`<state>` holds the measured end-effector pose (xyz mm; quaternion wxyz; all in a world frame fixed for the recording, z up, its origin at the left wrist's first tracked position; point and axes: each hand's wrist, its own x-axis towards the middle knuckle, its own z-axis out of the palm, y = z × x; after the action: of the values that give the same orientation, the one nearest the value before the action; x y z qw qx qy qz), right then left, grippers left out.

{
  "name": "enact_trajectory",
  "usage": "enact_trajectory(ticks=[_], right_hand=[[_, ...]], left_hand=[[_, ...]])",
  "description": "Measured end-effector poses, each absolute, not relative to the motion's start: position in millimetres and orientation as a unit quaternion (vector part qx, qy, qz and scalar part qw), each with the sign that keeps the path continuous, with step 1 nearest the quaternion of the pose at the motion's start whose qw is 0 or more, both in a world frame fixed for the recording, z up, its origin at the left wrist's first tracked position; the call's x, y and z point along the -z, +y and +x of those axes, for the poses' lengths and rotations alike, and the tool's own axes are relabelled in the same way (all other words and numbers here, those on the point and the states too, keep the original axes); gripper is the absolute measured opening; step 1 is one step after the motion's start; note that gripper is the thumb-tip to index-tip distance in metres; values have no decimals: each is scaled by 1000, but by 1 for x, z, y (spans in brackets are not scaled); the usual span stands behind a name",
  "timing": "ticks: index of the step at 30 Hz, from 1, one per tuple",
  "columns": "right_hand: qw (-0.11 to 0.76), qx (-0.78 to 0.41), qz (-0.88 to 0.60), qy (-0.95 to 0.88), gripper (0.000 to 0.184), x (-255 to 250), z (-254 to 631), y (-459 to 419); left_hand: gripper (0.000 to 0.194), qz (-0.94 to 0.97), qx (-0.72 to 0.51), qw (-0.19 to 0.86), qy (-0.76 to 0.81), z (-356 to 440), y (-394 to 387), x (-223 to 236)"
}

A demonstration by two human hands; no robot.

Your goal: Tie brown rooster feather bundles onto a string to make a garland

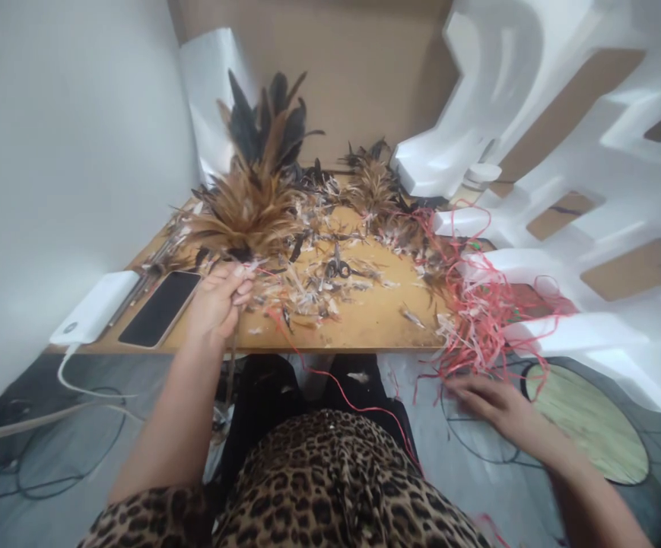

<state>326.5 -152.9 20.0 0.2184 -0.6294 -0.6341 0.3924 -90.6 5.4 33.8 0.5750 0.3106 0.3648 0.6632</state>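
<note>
My left hand (227, 293) is closed at the table's front edge, pinching the base of a feather bunch (250, 202). Brown feathers fan out low on the bunch, and long dark ones rise above them. A thin red string (335, 373) runs from near this hand over the edge and down across my lap. My right hand (484, 403), a little blurred, is off the table's right front, its fingers stretched out. It is just below a tangle of red strings (484, 312); whether it touches them is unclear. Scissors (338, 266) lie among loose feather scraps (313, 297).
On the left of the table (358, 327) lie a phone (160, 308) and a white power bank (96, 304) with a cable. More feathers (370, 183) are piled at the back. White moulded foam (564, 327) borders the right side. A round stool seat (586, 422) stands low right.
</note>
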Motion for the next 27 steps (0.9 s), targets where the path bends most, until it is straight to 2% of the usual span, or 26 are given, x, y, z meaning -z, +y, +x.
enact_trajectory(ticks=[3, 7, 11, 14, 20, 27], right_hand=[[266, -523, -471, -658, 38, -16, 242, -83], [440, -568, -369, -589, 41, -20, 139, -20], [414, -635, -299, -580, 31, -9, 93, 1], [414, -584, -328, -616, 23, 4, 90, 1], [472, -501, -369, -625, 25, 25, 102, 1], [475, -523, -368, -604, 30, 38, 110, -1]], left_hand=[[22, 324, -642, 592, 364, -71, -5, -29], [25, 335, -632, 602, 356, -52, -20, -25], [27, 341, -624, 606, 358, -45, -30, -18], [27, 329, -627, 603, 368, -45, -33, -10], [24, 322, -614, 620, 368, -37, -38, -2], [19, 281, -610, 606, 425, -30, -53, -1]])
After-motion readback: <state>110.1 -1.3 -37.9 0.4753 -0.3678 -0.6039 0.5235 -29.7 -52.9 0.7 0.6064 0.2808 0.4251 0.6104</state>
